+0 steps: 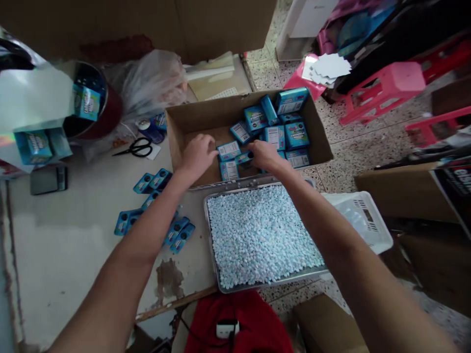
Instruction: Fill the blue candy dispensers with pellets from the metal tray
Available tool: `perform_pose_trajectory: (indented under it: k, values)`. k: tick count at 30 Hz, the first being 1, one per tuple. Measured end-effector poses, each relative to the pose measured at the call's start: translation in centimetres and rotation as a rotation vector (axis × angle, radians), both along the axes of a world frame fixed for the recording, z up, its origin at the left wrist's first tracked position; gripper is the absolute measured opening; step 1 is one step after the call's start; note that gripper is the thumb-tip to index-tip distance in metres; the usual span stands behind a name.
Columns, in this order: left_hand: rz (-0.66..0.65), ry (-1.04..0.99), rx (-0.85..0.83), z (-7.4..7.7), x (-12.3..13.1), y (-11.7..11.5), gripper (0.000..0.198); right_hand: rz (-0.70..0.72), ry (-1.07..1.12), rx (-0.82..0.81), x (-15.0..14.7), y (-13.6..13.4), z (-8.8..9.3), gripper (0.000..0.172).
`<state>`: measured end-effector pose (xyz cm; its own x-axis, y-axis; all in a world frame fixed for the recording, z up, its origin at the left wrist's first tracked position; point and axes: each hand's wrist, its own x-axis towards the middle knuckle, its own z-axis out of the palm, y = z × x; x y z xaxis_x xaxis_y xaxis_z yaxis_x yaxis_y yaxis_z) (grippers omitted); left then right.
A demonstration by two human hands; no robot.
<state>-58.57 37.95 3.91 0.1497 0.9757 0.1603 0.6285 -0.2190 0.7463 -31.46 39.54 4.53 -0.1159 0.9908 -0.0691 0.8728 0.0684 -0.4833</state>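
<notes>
Both hands reach into a long cardboard box (180, 120) that holds several small blue printed cartons (297, 135). My left hand (197, 156) is over the box's left part, fingers loosely bent and apart, with nothing visible in them. Its thumb is close to the left edge of a blue carton (228, 150). My right hand (264, 155) is among the cartons, its bent fingers at the end of a small blue carton (243, 158); part of the grip is hidden. Just in front, a clear tray (211, 255) is heaped with pale blue and white pellets (257, 235).
More blue cartons (183, 238) lie on the table (73, 255) beside my left forearm. Black scissors (138, 147), a can (149, 130) and a dark red bucket (110, 110) stand farther back. A white basket (382, 235) is at right, pink stools (401, 81) beyond.
</notes>
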Motion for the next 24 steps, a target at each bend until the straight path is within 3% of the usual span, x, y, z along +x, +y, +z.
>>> perform_pose_trajectory:
  k: [2,5,7,10,14,17,21,24]
  values:
    - [-0.097,-0.007,-0.149,-3.4,4.4,6.2,0.052,0.027,-0.040,0.072,0.4,-2.5,2.1,0.029]
    - [-0.137,-0.037,-0.271,-6.9,8.2,9.7,0.063,0.014,0.029,0.219,1.2,-6.8,5.3,0.036]
    - [-0.128,-0.027,-0.277,-7.5,8.1,9.8,0.057,-0.059,0.139,0.344,1.9,-9.5,7.2,0.033]
    - [-0.107,-0.019,-0.256,-5.8,5.4,8.8,0.054,-0.196,0.278,0.483,2.9,-13.2,9.6,0.027]
    - [-0.096,-0.251,-0.179,-0.9,1.5,5.2,0.055,-0.252,0.393,0.511,3.8,-16.9,11.6,0.026]
    - [-0.087,-0.482,-0.132,2.7,0.8,0.0,0.062,-0.200,0.481,0.453,4.0,-18.8,12.3,0.023]
    - [-0.064,-0.577,-0.117,5.7,3.2,-8.2,0.060,-0.121,0.584,0.347,3.5,-21.0,12.7,0.026]
    - [0.029,-0.553,-0.066,6.2,6.3,-13.1,0.059,-0.178,0.594,0.353,2.8,-22.9,12.0,0.025]
